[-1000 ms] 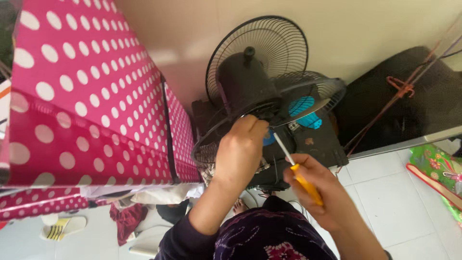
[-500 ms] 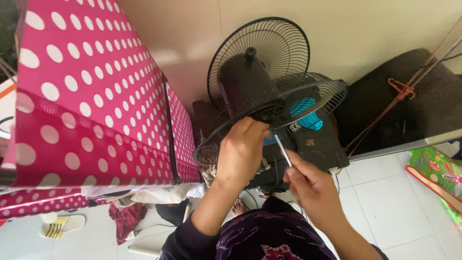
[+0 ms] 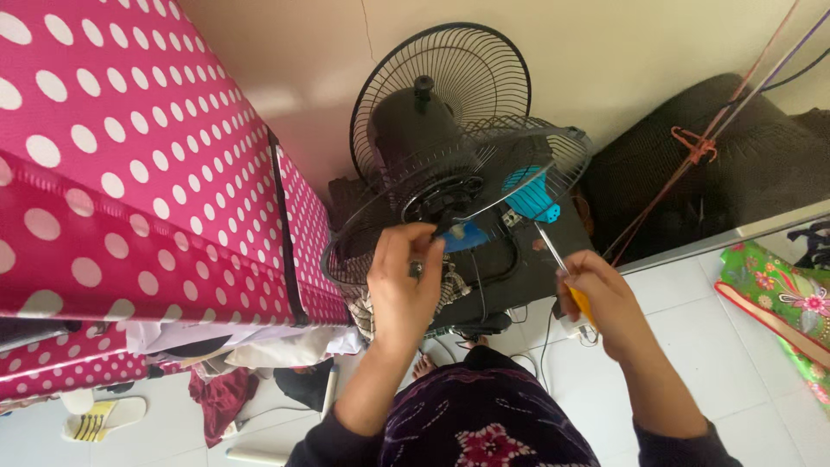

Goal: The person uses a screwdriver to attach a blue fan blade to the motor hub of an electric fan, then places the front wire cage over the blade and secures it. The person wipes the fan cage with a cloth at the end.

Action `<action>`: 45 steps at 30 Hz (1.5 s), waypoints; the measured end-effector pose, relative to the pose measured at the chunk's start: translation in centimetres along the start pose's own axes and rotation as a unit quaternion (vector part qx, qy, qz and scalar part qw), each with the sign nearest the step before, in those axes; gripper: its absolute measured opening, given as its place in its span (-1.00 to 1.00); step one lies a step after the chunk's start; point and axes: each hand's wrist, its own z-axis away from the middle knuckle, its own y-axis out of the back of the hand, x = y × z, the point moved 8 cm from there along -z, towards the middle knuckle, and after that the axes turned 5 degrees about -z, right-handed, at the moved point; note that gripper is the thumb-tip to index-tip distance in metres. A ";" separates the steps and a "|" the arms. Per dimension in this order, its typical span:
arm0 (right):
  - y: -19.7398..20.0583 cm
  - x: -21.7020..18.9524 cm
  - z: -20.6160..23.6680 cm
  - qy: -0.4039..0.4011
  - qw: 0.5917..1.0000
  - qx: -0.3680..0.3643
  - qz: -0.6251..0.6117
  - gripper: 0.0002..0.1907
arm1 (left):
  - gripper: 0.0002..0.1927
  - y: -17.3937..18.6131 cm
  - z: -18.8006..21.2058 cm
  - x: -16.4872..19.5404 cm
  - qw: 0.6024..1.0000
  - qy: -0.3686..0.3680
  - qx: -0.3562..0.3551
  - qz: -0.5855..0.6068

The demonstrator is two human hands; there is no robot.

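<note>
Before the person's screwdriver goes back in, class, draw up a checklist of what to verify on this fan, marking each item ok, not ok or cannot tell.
1. Screwdriver gripped in the right hand: ok.
2. Screwdriver tip seated on a fastener: not ok; it points at the fan but hangs clear.
3. Left hand steadying the wire guard: ok, fingers at the hub by the blue blade.
4. Fan unplugged: cannot tell; the cables run out of sight.
5. Blades at rest: ok; they show sharp, without blur.

Cream wall (image 3: 674, 43), white tiled floor (image 3: 692, 329)
</note>
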 end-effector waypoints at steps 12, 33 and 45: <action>1.8 1.7 -8.1 0.209 0.842 0.268 0.420 -0.75 | -0.50 0.5 1.6 0.0 0.980 -0.035 0.001 -0.195; 6.3 1.1 -4.2 0.105 0.976 0.094 -0.169 -0.83 | -0.56 2.7 1.8 3.6 0.996 -0.079 -0.006 -0.046; -12.3 -13.3 2.0 0.474 0.855 0.001 0.211 -0.82 | -0.84 0.1 1.1 1.4 0.995 0.067 0.041 0.055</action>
